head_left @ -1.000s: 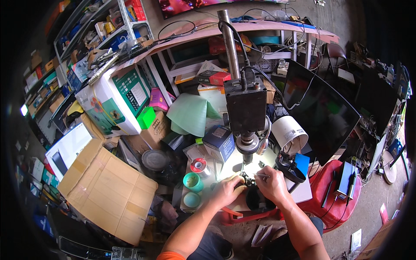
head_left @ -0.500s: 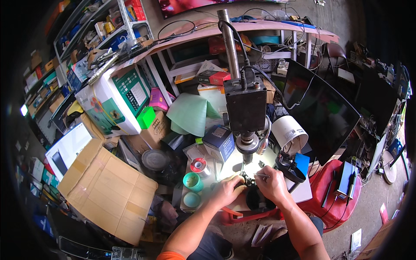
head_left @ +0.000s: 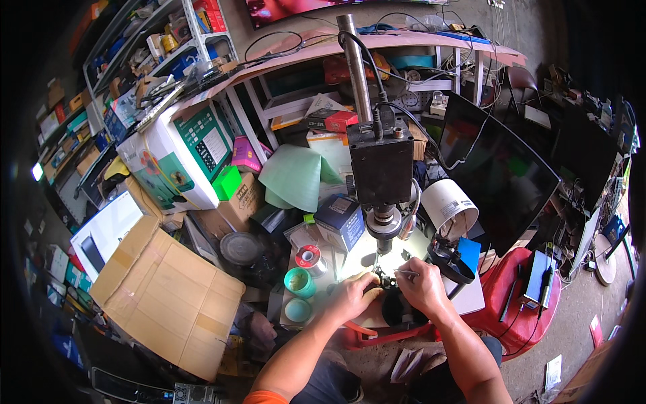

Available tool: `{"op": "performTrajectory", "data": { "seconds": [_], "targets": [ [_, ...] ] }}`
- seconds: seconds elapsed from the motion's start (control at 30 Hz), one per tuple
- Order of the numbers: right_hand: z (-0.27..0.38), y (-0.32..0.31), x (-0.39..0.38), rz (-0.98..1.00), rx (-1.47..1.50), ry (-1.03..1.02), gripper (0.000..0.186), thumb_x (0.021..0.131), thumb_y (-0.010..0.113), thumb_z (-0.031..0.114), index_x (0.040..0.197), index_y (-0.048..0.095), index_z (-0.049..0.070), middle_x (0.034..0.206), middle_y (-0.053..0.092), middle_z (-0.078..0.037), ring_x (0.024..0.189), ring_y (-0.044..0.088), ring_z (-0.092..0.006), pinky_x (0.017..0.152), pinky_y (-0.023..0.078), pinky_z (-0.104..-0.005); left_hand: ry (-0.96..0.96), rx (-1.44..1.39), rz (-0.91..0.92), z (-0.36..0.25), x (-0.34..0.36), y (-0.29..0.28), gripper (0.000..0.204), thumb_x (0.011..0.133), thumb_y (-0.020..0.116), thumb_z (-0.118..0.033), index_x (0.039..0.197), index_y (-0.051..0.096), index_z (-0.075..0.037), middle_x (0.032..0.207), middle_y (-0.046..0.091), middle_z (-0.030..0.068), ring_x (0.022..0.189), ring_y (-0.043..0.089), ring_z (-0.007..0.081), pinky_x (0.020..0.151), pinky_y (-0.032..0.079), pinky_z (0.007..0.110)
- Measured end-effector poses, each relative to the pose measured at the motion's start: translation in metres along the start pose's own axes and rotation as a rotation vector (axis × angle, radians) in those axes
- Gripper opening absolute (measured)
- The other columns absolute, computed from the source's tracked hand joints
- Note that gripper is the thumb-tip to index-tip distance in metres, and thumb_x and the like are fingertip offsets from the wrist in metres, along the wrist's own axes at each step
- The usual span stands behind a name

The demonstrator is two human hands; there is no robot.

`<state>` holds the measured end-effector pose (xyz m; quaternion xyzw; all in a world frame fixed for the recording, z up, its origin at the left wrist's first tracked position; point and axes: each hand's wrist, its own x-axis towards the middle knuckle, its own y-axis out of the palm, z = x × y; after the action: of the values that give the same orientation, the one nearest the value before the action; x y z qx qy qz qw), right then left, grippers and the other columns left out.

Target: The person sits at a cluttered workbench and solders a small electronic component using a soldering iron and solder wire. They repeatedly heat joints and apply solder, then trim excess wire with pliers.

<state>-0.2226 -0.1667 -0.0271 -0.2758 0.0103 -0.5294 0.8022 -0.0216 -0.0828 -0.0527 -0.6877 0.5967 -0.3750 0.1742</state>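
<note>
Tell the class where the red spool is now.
In the head view, the red spool sits left of centre, between the green cup and the dark blue box, beyond and left of the left hand.

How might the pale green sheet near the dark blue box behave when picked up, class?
The pale green sheet would probably flex or flop, since it already lies curved, with a fold toward its right side. It is likely light for its size, as its edges look thin.
</note>
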Motion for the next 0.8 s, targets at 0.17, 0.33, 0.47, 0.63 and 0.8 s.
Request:
{"op": "performTrajectory", "data": {
  "seconds": [0.17, 0.33, 0.47, 0.63, 0.8],
  "targets": [
    [0.001, 0.0002, 0.0003, -0.014, -0.003, -0.013, 0.023, 0.087, 0.075, 0.013, 0.091, 0.062, -0.005, 0.09, 0.07, -0.03, 0.086, 0.071, -0.0486, 0.074, 0.057, -0.0484, -0.002, 0.007, -0.002, 0.0012, -0.0005, 0.0002, 0.022, 0.092, 0.077, -0.015, 0.109, 0.065, -0.007, 0.101, 0.072, 0.0166, 0.097, 0.071, 0.0406, 0.08, 0.056, 0.045],
    [0.0009, -0.0008, 0.0003, -0.018, 0.003, -0.009, 0.024, 0.087, 0.076, 0.014, 0.092, 0.062, -0.005, 0.089, 0.07, -0.029, 0.084, 0.07, -0.0482, 0.073, 0.056, -0.0483, 0.009, 0.001, -0.005, 0.0016, 0.0001, 0.0008, 0.022, 0.092, 0.077, -0.016, 0.109, 0.065, -0.007, 0.101, 0.072, 0.0165, 0.096, 0.072, 0.0404, 0.08, 0.056, 0.045],
    [-0.0007, 0.0, 0.0008, -0.026, 0.005, -0.012, 0.025, 0.087, 0.077, 0.015, 0.091, 0.062, -0.004, 0.089, 0.07, -0.029, 0.083, 0.07, -0.0478, 0.073, 0.056, -0.0482, -0.001, 0.014, -0.002, 0.001, 0.0001, 0.0003, 0.021, 0.093, 0.077, -0.015, 0.108, 0.066, -0.007, 0.1, 0.073, 0.0164, 0.096, 0.072, 0.0402, 0.08, 0.056, 0.044],
    [0.0004, -0.0002, 0.0007, -0.022, -0.001, 0.007, 0.025, 0.088, 0.077, 0.016, 0.091, 0.062, -0.004, 0.089, 0.07, -0.028, 0.084, 0.07, -0.0475, 0.073, 0.056, -0.0482, 0.001, 0.011, 0.002, -0.001, 0.0003, -0.001, 0.021, 0.093, 0.077, -0.015, 0.108, 0.066, -0.007, 0.1, 0.073, 0.0165, 0.096, 0.072, 0.0397, 0.08, 0.056, 0.044],
    [0.0023, -0.0012, 0.0004, -0.019, 0.003, 0.016, 0.025, 0.088, 0.076, 0.016, 0.09, 0.062, -0.005, 0.089, 0.07, -0.029, 0.084, 0.071, -0.0474, 0.074, 0.056, -0.0481, -0.009, 0.014, 0.004, -0.0009, -0.0001, -0.0007, 0.022, 0.093, 0.077, -0.015, 0.109, 0.066, -0.007, 0.101, 0.073, 0.0167, 0.096, 0.072, 0.0398, 0.08, 0.056, 0.044]
  ]
}}
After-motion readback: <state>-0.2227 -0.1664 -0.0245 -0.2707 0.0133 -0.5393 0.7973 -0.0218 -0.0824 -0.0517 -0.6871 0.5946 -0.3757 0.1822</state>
